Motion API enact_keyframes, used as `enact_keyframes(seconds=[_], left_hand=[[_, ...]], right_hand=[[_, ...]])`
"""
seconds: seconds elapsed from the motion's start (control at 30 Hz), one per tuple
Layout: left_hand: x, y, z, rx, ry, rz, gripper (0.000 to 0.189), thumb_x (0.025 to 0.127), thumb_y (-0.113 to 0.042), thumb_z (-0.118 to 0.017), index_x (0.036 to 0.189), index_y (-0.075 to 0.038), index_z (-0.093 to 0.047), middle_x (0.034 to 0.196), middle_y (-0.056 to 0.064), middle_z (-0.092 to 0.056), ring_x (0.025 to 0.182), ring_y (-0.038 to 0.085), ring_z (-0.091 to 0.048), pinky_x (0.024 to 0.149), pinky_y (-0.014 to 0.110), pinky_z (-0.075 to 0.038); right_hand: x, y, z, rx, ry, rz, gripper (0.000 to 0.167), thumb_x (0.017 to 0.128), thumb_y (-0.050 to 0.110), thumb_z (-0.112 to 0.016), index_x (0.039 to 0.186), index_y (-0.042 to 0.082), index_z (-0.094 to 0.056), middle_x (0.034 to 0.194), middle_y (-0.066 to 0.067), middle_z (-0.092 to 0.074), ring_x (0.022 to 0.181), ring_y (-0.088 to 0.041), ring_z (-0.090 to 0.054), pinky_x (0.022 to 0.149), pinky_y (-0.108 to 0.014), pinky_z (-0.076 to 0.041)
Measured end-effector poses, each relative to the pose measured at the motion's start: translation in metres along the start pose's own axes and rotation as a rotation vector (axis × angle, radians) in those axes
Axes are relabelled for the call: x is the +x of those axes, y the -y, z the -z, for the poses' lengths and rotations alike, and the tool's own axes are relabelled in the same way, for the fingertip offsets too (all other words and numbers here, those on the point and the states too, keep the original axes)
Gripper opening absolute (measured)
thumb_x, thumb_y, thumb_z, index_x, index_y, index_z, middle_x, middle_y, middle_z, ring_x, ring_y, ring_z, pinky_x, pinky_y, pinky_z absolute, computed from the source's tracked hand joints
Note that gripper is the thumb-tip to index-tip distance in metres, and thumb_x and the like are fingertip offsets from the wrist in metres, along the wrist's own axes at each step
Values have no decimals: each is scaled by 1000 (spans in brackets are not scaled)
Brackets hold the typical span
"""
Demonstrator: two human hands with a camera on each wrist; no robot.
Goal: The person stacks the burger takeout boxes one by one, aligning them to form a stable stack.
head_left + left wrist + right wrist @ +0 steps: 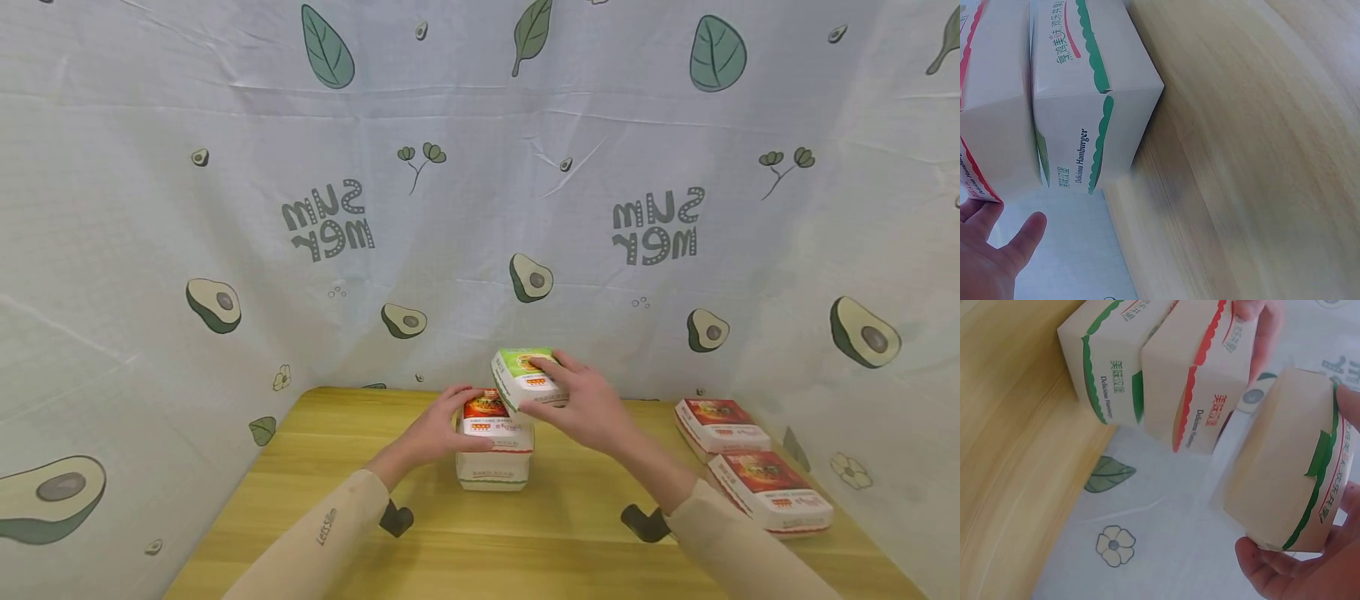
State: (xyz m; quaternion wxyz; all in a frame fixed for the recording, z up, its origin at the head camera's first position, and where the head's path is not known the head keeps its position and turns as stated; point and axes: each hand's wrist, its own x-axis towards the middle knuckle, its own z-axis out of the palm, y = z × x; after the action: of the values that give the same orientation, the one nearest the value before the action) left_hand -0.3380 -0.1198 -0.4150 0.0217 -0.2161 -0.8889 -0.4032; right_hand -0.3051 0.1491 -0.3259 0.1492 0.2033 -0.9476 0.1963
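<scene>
My right hand (590, 406) holds a green-topped hamburger box (517, 382), tilted, above and to the right of a two-box stack. In the right wrist view, fingers and thumb grip that box (1282, 462) by its sides, apart from the stack. The stack's upper piece is a red-topped hamburger box (506, 435); my left hand (431, 431) grips it at its left side. Beneath it, a green-trimmed hamburger box (492, 478) stands on the table; its top is hidden. The left wrist view shows this lower box (1085, 106) up close.
Two more red-topped hamburger boxes, a rear one (722, 429) and a front one (772, 492), lie at the table's right side. The wooden table (525, 558) meets a patterned cloth (450, 217) behind and at the sides.
</scene>
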Motion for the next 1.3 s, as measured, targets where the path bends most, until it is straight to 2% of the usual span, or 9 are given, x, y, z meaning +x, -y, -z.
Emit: enact_keyframes(seconds=[0.5, 0.67, 0.77, 1.03, 1.3], left_hand=[[-1, -1, 0, 6, -9, -19, 92, 75, -61, -81, 152, -28, -44, 161, 0, -32, 143, 30, -38, 112, 60, -36], [-2, -2, 0, -38, -16, -36, 91, 75, -60, -82, 151, -29, -41, 153, -4, -41, 133, 22, -47, 110, 56, -40], [-2, -2, 0, -57, -17, -23, 94, 74, -59, -83, 151, -29, -39, 148, -6, -46, 128, 19, -49, 109, 54, -41], [-4, -4, -1, -82, -21, -1, 99, 74, -57, -84, 154, -24, -35, 147, -4, -47, 126, 19, -51, 110, 52, -41], [-4, -6, 0, -106, -21, 2, 100, 73, -57, -85, 153, -25, -34, 142, -5, -50, 122, 17, -53, 108, 52, -42]], right_hand=[[4, 13, -9, -25, -13, 12, 80, 83, 73, -64, 150, 32, -49, 160, -16, -37, 138, -50, -41, 99, -67, -43], [5, 17, -14, -29, -20, 16, 79, 82, 74, -64, 149, 34, -50, 159, -15, -39, 139, -49, -40, 98, -66, -44], [6, 18, -17, -36, -18, 25, 79, 82, 75, -64, 148, 34, -50, 159, -15, -39, 138, -51, -40, 97, -66, -45], [6, 23, -19, -53, -23, 35, 78, 82, 73, -64, 148, 33, -51, 158, -14, -41, 132, -49, -45, 91, -60, -49], [6, 24, -18, -84, 31, 49, 73, 90, 69, -58, 152, 33, -45, 160, -17, -36, 136, -54, -41, 98, -69, -43]])
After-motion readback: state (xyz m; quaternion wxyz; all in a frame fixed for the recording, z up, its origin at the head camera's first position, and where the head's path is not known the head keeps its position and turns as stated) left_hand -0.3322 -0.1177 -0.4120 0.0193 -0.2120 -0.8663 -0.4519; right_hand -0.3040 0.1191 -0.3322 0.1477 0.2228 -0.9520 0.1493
